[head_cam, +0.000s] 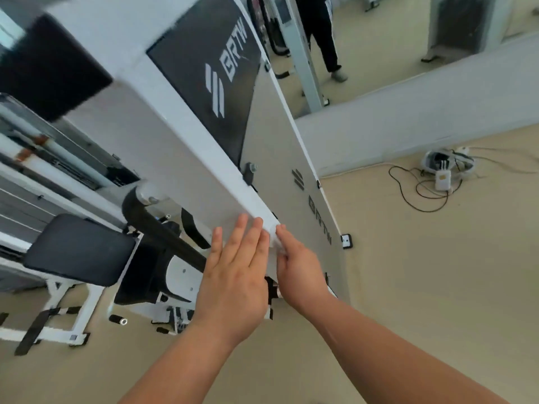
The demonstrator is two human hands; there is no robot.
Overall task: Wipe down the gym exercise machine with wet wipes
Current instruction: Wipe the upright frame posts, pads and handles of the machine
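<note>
Both hands are on the gym machine (186, 141). I have the left hand (233, 272) flat, fingers straight, bracing on the white upright. The right hand (300, 272) pinches a bunched wet wipe (274, 237) against that upright's edge, low down beside the grey shroud panel (280, 158). I judge this to be the frame-wiping step. The wipe is mostly hidden, so it may be folded. Next it needs dragging along the edge under steady pressure.
</note>
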